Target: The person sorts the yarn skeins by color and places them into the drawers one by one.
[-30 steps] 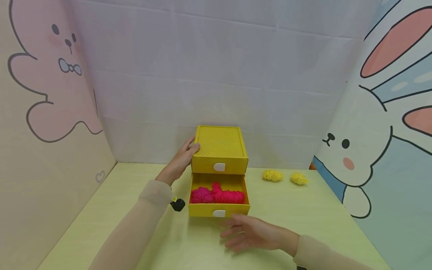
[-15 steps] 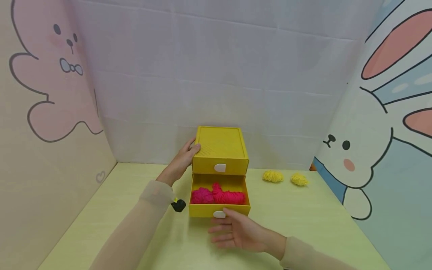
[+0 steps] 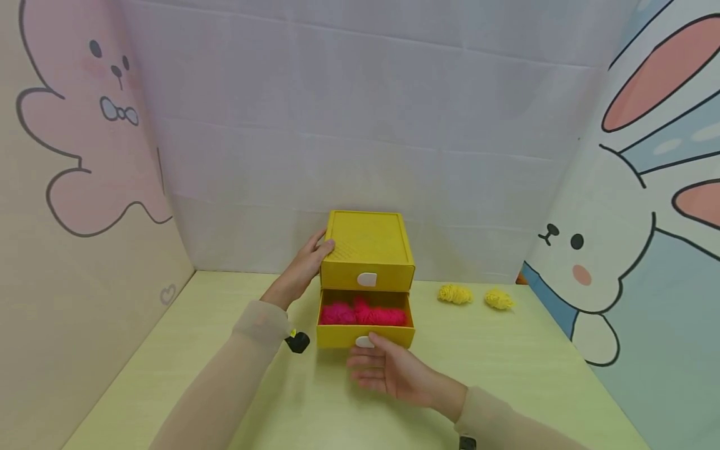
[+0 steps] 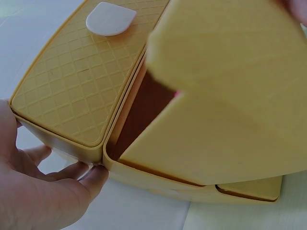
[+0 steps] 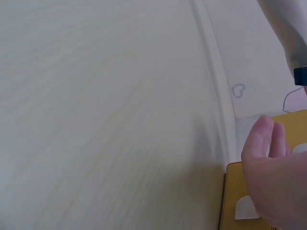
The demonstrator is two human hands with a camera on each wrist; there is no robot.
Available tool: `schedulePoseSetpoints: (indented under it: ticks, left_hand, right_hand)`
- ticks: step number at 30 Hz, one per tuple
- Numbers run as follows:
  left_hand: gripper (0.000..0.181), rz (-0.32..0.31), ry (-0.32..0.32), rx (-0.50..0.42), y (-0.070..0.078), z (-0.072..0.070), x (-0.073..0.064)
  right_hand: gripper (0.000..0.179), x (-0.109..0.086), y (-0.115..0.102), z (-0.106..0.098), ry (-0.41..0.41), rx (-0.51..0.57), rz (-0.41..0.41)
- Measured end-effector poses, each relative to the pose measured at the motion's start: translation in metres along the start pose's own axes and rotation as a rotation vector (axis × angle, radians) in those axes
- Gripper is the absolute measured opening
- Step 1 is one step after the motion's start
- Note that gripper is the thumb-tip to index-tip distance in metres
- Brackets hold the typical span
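A yellow two-drawer box (image 3: 368, 237) stands against the back wall. Its lower drawer (image 3: 337, 337) is pulled partway out, holding magenta yarn (image 3: 339, 314) and hot-pink yarn (image 3: 382, 315). Against the box's left side rests my left hand (image 3: 300, 269), thumb at the top edge. The left wrist view shows those fingers (image 4: 93, 178) touching the side wall beside the closed upper drawer (image 4: 72, 81). My right hand (image 3: 402, 372) is at the lower drawer's front, thumb by its white handle (image 3: 364, 342), other fingers extended below. In the right wrist view this hand (image 5: 278, 182) partly covers the box.
Two small bundles of yellow yarn (image 3: 455, 294) lie on the pale table (image 3: 478, 369) right of the box. A white cloth wall (image 3: 365, 125) stands behind, with printed cartoon panels at both sides. A small black object (image 3: 297, 342) shows by the left wrist.
My right hand has moved left to the lower drawer's front, then forward. The lower drawer has slid partly inward with its yarn. My left hand stays at the box's side.
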State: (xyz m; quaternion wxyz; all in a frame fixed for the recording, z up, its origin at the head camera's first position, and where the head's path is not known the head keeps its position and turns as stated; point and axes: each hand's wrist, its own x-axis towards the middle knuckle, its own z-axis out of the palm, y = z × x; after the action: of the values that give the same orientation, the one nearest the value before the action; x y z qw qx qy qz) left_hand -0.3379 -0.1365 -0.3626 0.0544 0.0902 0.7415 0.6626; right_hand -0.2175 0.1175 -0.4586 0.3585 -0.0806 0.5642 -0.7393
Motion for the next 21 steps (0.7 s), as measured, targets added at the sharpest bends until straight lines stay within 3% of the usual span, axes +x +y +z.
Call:
schedulePoseSetpoints:
  ticks: [13,21]
  left_hand:
    - [0.069,-0.003,0.002,-0.034,0.0,0.0,0.002]
    - [0.07,0.0,-0.007,-0.01,0.001,0.0,-0.001]
  right_hand:
    - [0.079,0.028,-0.01,-0.011,0.041,-0.077,-0.084]
    - [0.075,0.043,-0.016,-0.019,0.081,-0.087,-0.125]
